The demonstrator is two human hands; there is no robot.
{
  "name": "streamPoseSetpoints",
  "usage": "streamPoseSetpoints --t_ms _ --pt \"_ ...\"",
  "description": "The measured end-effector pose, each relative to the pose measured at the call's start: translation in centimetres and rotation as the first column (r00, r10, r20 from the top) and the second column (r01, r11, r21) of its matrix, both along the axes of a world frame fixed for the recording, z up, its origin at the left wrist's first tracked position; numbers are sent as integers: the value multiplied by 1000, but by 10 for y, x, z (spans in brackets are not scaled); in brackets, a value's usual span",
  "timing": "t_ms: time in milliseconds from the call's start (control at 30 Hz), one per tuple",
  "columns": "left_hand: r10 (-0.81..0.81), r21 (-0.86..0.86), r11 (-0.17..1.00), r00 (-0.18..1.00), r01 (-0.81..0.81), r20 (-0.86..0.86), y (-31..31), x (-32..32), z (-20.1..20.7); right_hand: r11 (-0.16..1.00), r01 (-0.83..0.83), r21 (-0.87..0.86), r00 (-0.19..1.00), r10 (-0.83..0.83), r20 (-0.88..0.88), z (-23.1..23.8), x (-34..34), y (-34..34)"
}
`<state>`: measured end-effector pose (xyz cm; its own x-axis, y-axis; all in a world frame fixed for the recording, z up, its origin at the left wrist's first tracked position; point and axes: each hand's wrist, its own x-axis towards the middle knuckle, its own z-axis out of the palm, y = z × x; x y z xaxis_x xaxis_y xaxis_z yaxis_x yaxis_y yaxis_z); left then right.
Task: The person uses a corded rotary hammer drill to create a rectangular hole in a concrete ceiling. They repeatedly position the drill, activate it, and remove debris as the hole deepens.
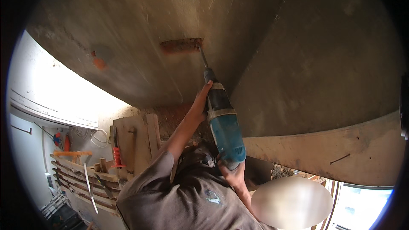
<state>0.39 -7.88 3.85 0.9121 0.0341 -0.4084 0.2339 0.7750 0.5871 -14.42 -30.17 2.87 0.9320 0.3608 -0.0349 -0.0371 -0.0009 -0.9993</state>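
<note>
Head view: both hands on the teal power drill (228, 136), which is angled up at the grey plastered surface (140, 21). Left grip (202, 101) is wrapped around its dark front section, just behind the chuck. Right grip (233, 173) is closed at the rear end; finger detail there is partly hidden. Bit (204, 59) meets the right end of a reddish-brown slot (181, 45). Orange patch (99, 62) on the same surface, left of the slot. Lower left: red-handled tool (117, 157) by upright boards, white cable loop (99, 138) near it.
</note>
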Motion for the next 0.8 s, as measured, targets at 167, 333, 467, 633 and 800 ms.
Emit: streamPoseSetpoints --t_ms 167,333,467,633,800 --pt "-85 -151 983 986 107 146 29 -3 -6 998 -69 -2 989 68 128 27 -8 41" --pt "-117 -234 956 959 180 257 54 -10 -17 949 -285 -136 923 310 230 23 -13 52" --pt "-180 -314 911 942 268 282 72 -18 -16 910 -337 -243 888 393 238 18 -23 80" --pt "-226 -469 762 862 446 453 113 -15 -46 915 -320 -246 901 374 219 38 -34 141" --pt "-237 -534 662 824 525 515 138 5 -70 909 -321 -268 898 382 219 29 -29 164"
